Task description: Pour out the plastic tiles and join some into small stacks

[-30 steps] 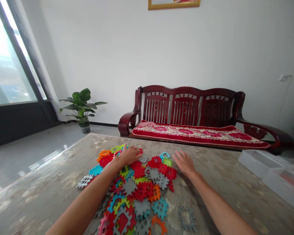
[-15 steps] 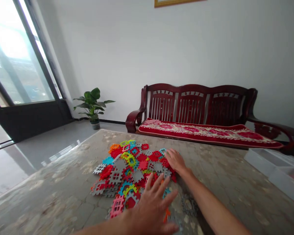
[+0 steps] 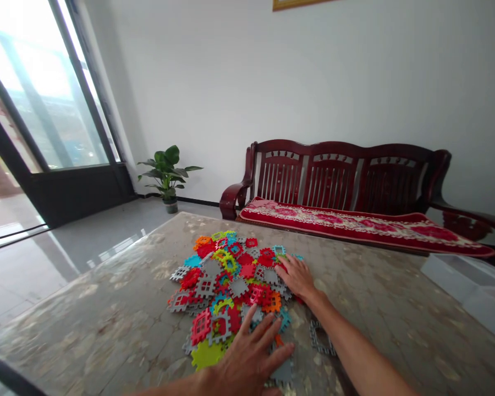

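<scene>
A heap of flat plastic interlocking tiles [image 3: 226, 280] in red, grey, blue, orange and green lies on a marbled table [image 3: 119, 324]. My left hand [image 3: 247, 360] rests flat with spread fingers on the near edge of the heap, over grey and green pieces. My right hand [image 3: 297, 276] lies open, palm down, on the heap's right side, fingertips touching red and blue tiles. A single grey frame tile [image 3: 320, 338] sits apart on the table beside my right forearm.
A dark red wooden bench [image 3: 355, 187] with a red floral cushion stands behind the table. A potted plant [image 3: 168, 176] sits by the wall near a large window. Clear plastic bins [image 3: 470, 289] rest at the table's right edge.
My left hand has drawn back from the far side of the heap to its near edge. My right hand has shifted left onto the tiles. The view has turned left.
</scene>
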The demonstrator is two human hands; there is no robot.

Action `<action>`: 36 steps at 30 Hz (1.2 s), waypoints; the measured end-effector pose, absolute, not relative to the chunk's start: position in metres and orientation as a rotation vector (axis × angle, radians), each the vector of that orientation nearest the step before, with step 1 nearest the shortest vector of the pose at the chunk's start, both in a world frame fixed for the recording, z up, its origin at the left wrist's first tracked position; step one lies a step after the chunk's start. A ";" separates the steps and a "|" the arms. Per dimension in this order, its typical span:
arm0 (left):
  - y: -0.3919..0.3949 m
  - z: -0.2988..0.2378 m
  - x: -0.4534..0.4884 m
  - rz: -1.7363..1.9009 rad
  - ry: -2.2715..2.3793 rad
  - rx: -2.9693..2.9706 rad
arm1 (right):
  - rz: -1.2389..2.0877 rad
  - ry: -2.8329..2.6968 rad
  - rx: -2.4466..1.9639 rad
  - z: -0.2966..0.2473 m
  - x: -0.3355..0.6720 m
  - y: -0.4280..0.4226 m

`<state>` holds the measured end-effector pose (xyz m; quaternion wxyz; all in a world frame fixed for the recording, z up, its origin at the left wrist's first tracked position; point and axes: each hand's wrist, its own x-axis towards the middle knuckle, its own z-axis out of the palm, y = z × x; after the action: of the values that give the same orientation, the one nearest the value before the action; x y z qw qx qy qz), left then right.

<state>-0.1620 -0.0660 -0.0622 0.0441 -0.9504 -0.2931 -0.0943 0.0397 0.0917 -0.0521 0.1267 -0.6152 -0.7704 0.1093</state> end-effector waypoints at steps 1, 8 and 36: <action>-0.066 -0.059 -0.166 -0.289 -0.918 -2.921 | 0.307 -2.247 -1.780 -0.052 0.036 0.091; -0.061 -0.036 -0.192 -0.241 -1.026 -2.950 | 0.271 -2.242 -1.761 -0.053 0.014 0.092; -0.056 -0.029 -0.184 -0.303 -1.111 -2.847 | 0.156 -2.029 -1.757 -0.073 0.074 0.095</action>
<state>-0.1841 -0.0558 -0.0291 0.0352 -0.9265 -0.3615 -0.0987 0.0739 0.0948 -0.0725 0.2247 -0.6368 -0.7354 0.0565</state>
